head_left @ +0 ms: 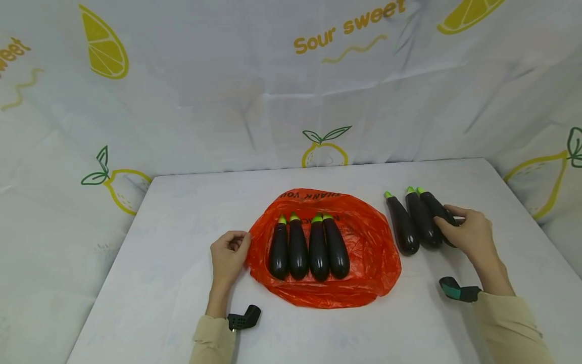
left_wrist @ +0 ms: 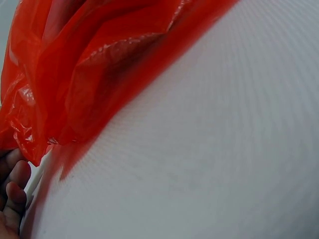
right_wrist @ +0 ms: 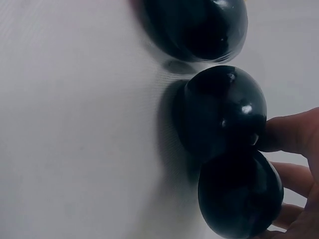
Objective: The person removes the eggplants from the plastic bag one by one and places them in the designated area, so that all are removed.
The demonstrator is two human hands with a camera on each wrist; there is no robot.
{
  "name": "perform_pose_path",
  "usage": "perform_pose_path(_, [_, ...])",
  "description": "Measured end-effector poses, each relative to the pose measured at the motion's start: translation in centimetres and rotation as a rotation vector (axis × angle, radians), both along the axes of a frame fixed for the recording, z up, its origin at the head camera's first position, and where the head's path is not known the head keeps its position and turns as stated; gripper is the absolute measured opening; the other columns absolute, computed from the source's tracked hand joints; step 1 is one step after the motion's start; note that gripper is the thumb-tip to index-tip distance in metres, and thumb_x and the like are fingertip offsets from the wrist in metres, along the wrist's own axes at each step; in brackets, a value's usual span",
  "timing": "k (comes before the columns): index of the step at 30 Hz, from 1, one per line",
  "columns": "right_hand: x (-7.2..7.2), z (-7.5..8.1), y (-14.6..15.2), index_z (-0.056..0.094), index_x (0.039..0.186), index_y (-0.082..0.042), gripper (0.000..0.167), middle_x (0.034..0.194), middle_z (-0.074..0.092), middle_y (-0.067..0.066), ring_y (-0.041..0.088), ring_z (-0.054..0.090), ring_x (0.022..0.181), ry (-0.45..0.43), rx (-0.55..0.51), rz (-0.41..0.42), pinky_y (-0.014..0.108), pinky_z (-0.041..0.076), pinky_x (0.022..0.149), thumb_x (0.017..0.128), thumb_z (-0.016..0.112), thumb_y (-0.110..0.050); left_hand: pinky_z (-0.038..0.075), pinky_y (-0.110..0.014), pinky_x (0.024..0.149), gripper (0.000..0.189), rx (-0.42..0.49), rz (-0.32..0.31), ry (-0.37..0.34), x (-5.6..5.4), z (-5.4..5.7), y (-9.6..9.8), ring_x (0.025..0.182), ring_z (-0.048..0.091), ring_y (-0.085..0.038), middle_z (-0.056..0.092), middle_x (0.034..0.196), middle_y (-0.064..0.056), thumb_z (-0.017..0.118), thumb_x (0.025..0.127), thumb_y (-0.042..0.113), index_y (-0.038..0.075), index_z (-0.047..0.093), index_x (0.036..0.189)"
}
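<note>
In the head view a red plastic bag (head_left: pixel 370 253) lies spread on the table, with several dark eggplants (head_left: pixel 298 247) side by side on it, green stems pointing away. My left hand (head_left: pixel 229 255) pinches the bag's left edge; in the left wrist view its curled fingers (left_wrist: pixel 17 181) meet the raised red film. To the bag's right lie three more eggplants, the left one (head_left: pixel 402 227) slightly apart from the middle one (head_left: pixel 422 217). My right hand (head_left: pixel 470 235) grips the rightmost eggplant (head_left: pixel 431 203), thumb between it and its neighbour, fingers partly hidden behind it in the right wrist view.
A white cloth covers the table (head_left: pixel 173 242). Behind it hangs a white curtain (head_left: pixel 204 101) printed with lemons and lettering. A black wrist device (head_left: pixel 245 318) sits at the left cuff, another (head_left: pixel 459 290) at the right.
</note>
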State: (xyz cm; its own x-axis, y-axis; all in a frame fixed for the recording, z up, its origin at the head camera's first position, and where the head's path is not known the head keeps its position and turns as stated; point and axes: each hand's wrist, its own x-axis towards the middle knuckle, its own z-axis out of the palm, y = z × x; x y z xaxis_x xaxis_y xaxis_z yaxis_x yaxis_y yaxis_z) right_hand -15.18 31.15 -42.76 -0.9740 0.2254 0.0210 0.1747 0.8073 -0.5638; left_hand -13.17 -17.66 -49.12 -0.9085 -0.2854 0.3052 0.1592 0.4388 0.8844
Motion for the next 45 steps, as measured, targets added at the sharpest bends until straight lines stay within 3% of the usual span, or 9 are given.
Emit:
perform_pose_path(6, [0.0, -0.1, 0.1, 0.055, 0.135, 0.015, 0.056, 0.127, 0.054, 0.047, 0.059, 0.06, 0.112, 0.004, 0.0, -0.015, 0.018, 0.041, 0.058, 0.096, 0.063, -0.025, 0.041, -0.013, 0.057, 0.005, 0.019, -0.02, 0.01, 0.9, 2.4, 0.8, 0.061, 0.047, -0.005, 0.063, 0.069, -0.019, 0.071, 0.089, -0.004, -0.006, 0.074, 0.085])
perform_pose_path(10, [0.0, -0.2, 0.1, 0.055, 0.135, 0.014, 0.056, 0.127, 0.054, 0.048, 0.06, 0.059, 0.112, -0.001, 0.002, -0.02, 0.019, 0.041, 0.058, 0.096, 0.062, -0.025, 0.042, -0.013, 0.057, 0.005, 0.018, -0.028, 0.02, 1.1, 2.9, 0.9, 0.061, 0.047, -0.005, 0.063, 0.069, -0.019, 0.071, 0.089, -0.004, -0.006, 0.073, 0.085])
perform_pose_path(21, [0.0, -0.1, 0.0, 0.054, 0.136, 0.014, 0.056, 0.127, 0.053, 0.049, 0.061, 0.057, 0.114, 0.012, -0.003, -0.037, 0.021, 0.04, 0.059, 0.097, 0.061, -0.025, 0.041, -0.013, 0.057, 0.005, 0.024, -0.034, 0.008, 0.9, 2.6, 0.8, 0.06, 0.048, -0.006, 0.063, 0.069, -0.02, 0.071, 0.089, -0.004, -0.006, 0.073, 0.085])
perform_pose_path(28, [-0.1, -0.1, -0.1, 0.057, 0.134, 0.013, 0.052, 0.131, 0.056, 0.043, 0.06, 0.057, 0.117, 0.056, -0.004, -0.042, 0.01, 0.035, 0.055, 0.097, 0.061, -0.023, 0.042, -0.013, 0.057, 0.006, 0.032, -0.039, 0.011, 0.9, 2.8, 0.9, 0.06, 0.047, -0.005, 0.063, 0.069, -0.02, 0.07, 0.089, -0.004, -0.007, 0.073, 0.085])
perform_pose_path(41, [0.4, -0.2, -0.1, 0.058, 0.133, 0.013, 0.05, 0.13, 0.058, 0.041, 0.061, 0.057, 0.116, 0.08, -0.012, -0.047, 0.006, 0.032, 0.054, 0.096, 0.062, -0.021, 0.042, -0.014, 0.058, 0.006, 0.012, -0.03, 0.014, 1.1, 2.8, 0.8, 0.061, 0.048, -0.006, 0.063, 0.069, -0.019, 0.07, 0.089, -0.004, -0.006, 0.073, 0.084])
perform_pose_path(45, [0.4, 0.0, -0.3, 0.06, 0.132, 0.011, 0.049, 0.129, 0.06, 0.04, 0.06, 0.059, 0.115, 0.106, -0.007, -0.05, 0.01, 0.034, 0.059, 0.096, 0.063, -0.022, 0.041, -0.013, 0.058, 0.005, 0.003, -0.015, 0.006, 0.6, 1.7, 0.6, 0.061, 0.048, -0.008, 0.063, 0.068, -0.019, 0.071, 0.089, -0.004, -0.006, 0.073, 0.084])
